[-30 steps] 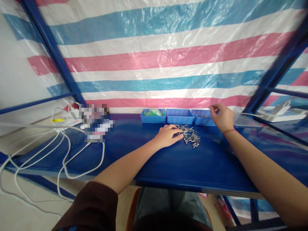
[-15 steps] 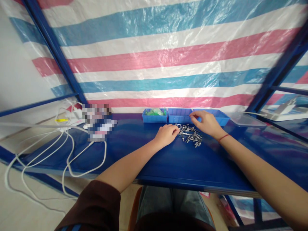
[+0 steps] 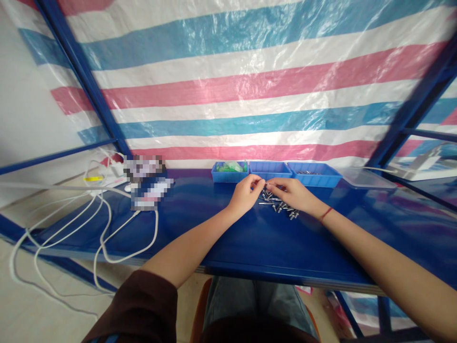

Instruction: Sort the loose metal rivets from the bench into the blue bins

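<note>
Over the near side of the small bins, my left hand [image 3: 245,195] and my right hand [image 3: 293,194] come together with fingertips almost meeting. Both are closed in a pinch. Between them shows a thin metal piece that looks like a blind rivet; the fingers hide most of it. Just below lies a loose pile of silver blind rivets [image 3: 283,206] on the blue tabletop [image 3: 257,243], partly covered by my right hand.
Behind the hands stand a blue bin [image 3: 228,178] with green plastic bags, a middle blue bin [image 3: 270,169] and a right blue bin [image 3: 317,180] holding small metal pieces. A clear lid [image 3: 367,178] lies farther right. White cables [image 3: 103,238] trail over the left side.
My right hand has moved left and down from the bins to meet my left hand. My left hand has lifted slightly from the pile's edge.
</note>
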Demonstrator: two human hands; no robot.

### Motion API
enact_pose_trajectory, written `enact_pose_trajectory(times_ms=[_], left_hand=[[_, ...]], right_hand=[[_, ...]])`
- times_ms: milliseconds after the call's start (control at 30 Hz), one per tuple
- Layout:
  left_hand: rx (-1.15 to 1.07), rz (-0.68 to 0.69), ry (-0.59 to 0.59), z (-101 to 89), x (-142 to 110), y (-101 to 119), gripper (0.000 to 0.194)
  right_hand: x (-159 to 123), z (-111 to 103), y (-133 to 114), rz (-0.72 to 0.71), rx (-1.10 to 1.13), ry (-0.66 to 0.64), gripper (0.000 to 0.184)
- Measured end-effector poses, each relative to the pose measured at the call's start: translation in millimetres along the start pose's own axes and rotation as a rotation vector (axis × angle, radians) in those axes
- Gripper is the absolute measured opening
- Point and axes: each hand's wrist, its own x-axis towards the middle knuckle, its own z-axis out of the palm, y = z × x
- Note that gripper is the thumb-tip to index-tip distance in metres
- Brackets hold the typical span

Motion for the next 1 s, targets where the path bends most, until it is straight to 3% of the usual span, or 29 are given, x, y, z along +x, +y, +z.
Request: enact_pose_trajectory(times_ms=[267, 467, 600, 733, 833, 900, 1000], left_hand=[[-0.099, 0.014, 0.039, -3.4, 0, 10, 0.017], [-0.102, 0.02, 0.094, -4.3, 0, 12, 0.016], [-0.113, 0.026, 0.071, -3.3, 1, 8, 0.016], [-0.089, 0.015, 0.029, -0.7, 2, 2, 0.014], [-0.032, 0.025, -0.079, 1.2, 1, -4, 0.016], [0.082, 0.072, -0.165, 1.6, -2, -6, 0.023], [0.33, 0.133, -0.259, 1.0, -6, -8, 0.032]], right_hand=[[2, 5, -6, 0.101, 0.352, -0.076, 0.04], [1, 7, -11, 0.307, 0.601, -0.002, 0.035], [1, 7, -9, 0.348, 0.703, 0.083, 0.032], [2, 4, -12, 0.316, 0.668, 0.209, 0.03], [6, -1, -8, 0.267, 0.56, 0.254, 0.025], [8, -9, 4, 0.255, 0.467, 0.331, 0.023], [8, -30, 32, 0.274, 0.234, 0.562, 0.019]])
